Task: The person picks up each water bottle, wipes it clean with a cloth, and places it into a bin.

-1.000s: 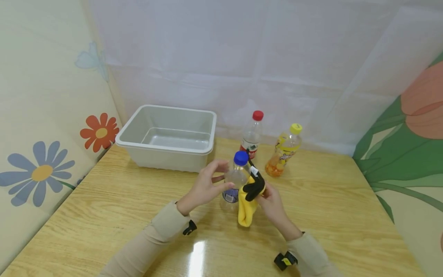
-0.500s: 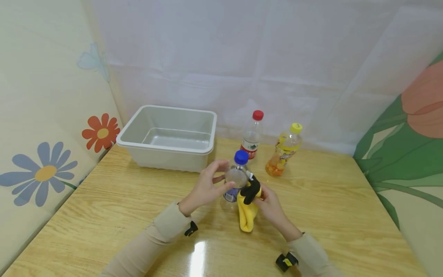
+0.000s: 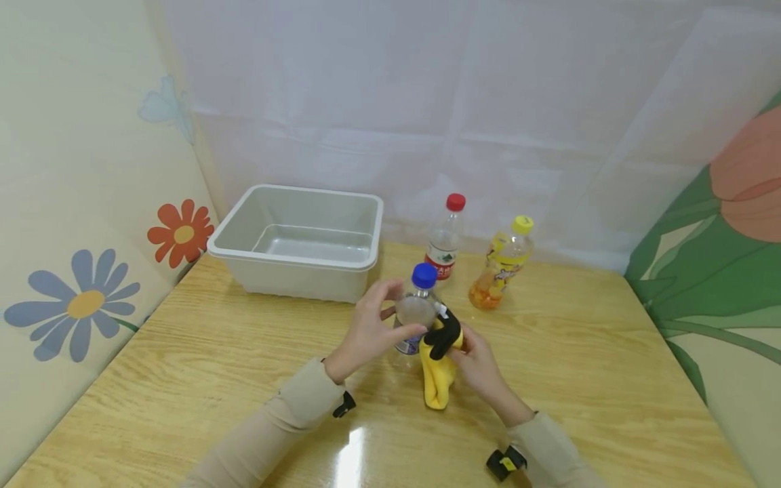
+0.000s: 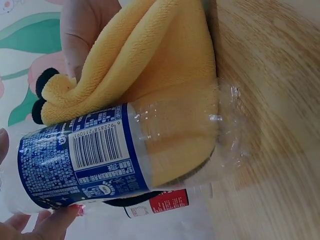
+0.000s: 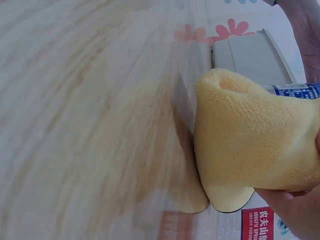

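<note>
My left hand (image 3: 373,329) holds a clear plastic bottle (image 3: 417,310) with a blue cap (image 3: 424,275), thumb and fingers around its upper part. The bottle is upright, its blue barcode label (image 4: 92,155) facing the left wrist camera. My right hand (image 3: 478,362) grips a folded yellow towel (image 3: 436,379) with black trim (image 3: 444,335) against the bottle's right side. In the left wrist view the towel (image 4: 170,55) lies behind the bottle and shows through its clear lower part. In the right wrist view the fuzzy towel (image 5: 250,135) covers most of the bottle.
A grey plastic bin (image 3: 299,261) stands at the back left of the wooden table (image 3: 586,379). Behind my hands stand a red-capped water bottle (image 3: 444,244) and a yellow-capped bottle (image 3: 503,268) with some orange contents. A white sheet (image 3: 396,102) hangs behind the table.
The towel has slid slightly down along the bottle, and its black-trimmed end has shifted left. My left thumb has moved a little right across the bottle, which stays about where it was.
</note>
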Motion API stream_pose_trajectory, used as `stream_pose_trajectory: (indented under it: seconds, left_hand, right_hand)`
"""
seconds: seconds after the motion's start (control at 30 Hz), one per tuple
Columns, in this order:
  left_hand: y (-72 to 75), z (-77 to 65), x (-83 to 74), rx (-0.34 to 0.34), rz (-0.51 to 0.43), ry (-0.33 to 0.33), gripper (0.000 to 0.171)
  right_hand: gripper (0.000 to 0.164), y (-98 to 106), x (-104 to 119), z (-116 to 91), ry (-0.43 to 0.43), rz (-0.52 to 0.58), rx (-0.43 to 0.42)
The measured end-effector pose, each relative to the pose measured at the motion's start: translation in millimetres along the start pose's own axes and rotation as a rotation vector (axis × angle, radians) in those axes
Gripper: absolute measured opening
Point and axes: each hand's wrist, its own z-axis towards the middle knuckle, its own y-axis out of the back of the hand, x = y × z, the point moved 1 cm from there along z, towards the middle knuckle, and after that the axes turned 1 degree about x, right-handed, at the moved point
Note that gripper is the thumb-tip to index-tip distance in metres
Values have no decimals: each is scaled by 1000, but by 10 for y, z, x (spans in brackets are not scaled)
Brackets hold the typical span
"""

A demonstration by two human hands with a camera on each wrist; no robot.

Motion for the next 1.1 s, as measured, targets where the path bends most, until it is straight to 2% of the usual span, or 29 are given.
stream_pose_trajectory:
  seconds: [0.23, 0.4, 0.53, 0.8, 0.97, 1.1]
  left_hand:
    - [11, 14, 1, 30, -36, 10, 71]
    - [20, 21, 0, 49, -55, 23, 70]
    - [31, 25, 8, 77, -76, 7, 71]
    - [54, 35, 35, 127, -95, -21, 73]
    - [55, 35, 38, 133, -118, 9, 69]
    - [53, 37, 35, 143, -131, 24, 66]
  right_hand:
    - [30, 50, 91, -15, 11, 43, -97]
    - [31, 134, 179, 8, 55, 93, -129]
    - [33, 207, 239, 37, 80, 136, -150]
    - [32, 316, 413, 103, 120, 112, -167]
    - [46, 343, 481, 139, 166, 123, -155]
    - [42, 332, 517, 170, 213, 146, -114]
